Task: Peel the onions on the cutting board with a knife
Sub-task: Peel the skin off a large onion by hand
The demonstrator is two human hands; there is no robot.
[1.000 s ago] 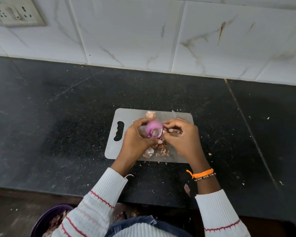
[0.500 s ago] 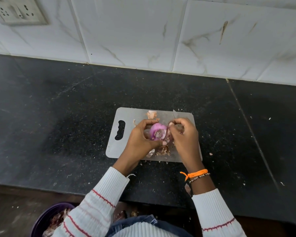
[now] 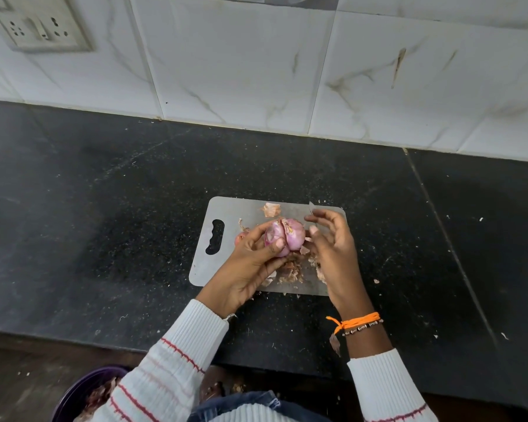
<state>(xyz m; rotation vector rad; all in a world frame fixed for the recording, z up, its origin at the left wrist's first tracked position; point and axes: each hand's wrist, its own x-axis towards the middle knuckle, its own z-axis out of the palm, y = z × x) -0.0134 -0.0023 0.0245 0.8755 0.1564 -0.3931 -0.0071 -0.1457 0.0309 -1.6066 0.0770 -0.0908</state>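
L hand (image 3: 250, 263) round onion (image 3: 285, 237)

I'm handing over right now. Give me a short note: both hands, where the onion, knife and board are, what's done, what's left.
Left hand grips the onion above the cutting board.
Right hand is beside the onion; a knife tip shows behind its fingers, but the grip is unclear.
Done: most dry skin is off; peels are piled on the board.
Left: strip remaining skin; another onion shows behind the left hand.

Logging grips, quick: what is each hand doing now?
Left hand: grips the onion.
Right hand: holds the knife, fingers loosely spread.
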